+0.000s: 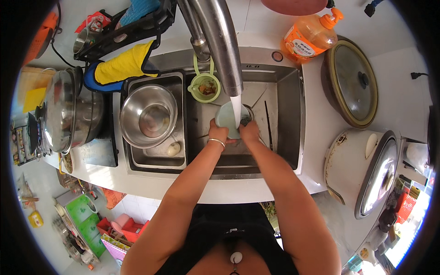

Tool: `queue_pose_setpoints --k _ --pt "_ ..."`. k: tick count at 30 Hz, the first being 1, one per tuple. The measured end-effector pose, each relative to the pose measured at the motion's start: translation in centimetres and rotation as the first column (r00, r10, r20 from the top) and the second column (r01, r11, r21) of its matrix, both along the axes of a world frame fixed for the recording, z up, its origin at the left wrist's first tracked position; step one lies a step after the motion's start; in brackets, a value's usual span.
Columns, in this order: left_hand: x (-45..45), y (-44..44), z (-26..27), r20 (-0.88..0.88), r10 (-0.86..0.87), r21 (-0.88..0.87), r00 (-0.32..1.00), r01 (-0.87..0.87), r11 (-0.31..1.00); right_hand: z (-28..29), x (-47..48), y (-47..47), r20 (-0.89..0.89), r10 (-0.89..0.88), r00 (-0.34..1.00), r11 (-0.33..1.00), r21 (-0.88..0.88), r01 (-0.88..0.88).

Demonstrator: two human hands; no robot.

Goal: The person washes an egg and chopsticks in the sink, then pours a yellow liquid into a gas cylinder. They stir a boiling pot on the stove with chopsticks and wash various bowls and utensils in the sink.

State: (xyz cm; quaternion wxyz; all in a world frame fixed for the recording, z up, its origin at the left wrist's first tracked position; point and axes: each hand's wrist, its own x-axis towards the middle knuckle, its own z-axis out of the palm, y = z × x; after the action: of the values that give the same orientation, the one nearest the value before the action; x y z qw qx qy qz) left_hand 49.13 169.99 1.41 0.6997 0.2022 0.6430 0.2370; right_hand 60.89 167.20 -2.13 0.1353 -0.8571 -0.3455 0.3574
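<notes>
Water runs from the steel faucet (233,79) into a pale green bowl (226,117) in the right basin. My left hand (218,132) grips the bowl's near left side. At its right side, my right hand (250,131) presses a dark scouring pad (245,121), partly hidden by the fingers, against the bowl. A green strainer (205,90) with food scraps hangs at the basin's back left. One dark chopstick (268,125) lies on the basin floor to the right. In the left basin, a steel bowl (148,116) sits behind a peeled onion (174,149).
An orange dish soap bottle (304,41) stands behind the sink's right corner. Right of the sink are a lidded brown pot (354,82) and a white cooker (350,165). A large steel pot (79,110) and a yellow-blue cloth mitt (120,65) are at left.
</notes>
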Motion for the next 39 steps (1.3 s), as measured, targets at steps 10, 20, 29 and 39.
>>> queue_pose_setpoints --k 10,20,29,39 --pt "0.9 0.5 2.4 0.034 -0.095 -0.099 0.995 0.098 0.99 2.9 3.1 3.1 0.262 0.389 0.883 0.906 0.063 -0.418" --pt "0.5 -0.6 0.9 -0.039 -0.143 -0.001 0.989 0.143 0.99 0.6 3.3 1.1 0.24 0.294 0.925 0.955 -0.033 -0.295" --pt "0.8 0.7 1.6 -0.062 -0.164 -0.013 0.984 0.164 0.986 1.2 2.5 0.3 0.147 0.201 0.968 0.979 -0.012 -0.202" --pt "0.5 0.3 2.3 -0.069 -0.305 0.021 0.95 0.307 0.951 0.4 4.5 2.9 0.351 0.477 0.806 0.831 0.119 -0.544"
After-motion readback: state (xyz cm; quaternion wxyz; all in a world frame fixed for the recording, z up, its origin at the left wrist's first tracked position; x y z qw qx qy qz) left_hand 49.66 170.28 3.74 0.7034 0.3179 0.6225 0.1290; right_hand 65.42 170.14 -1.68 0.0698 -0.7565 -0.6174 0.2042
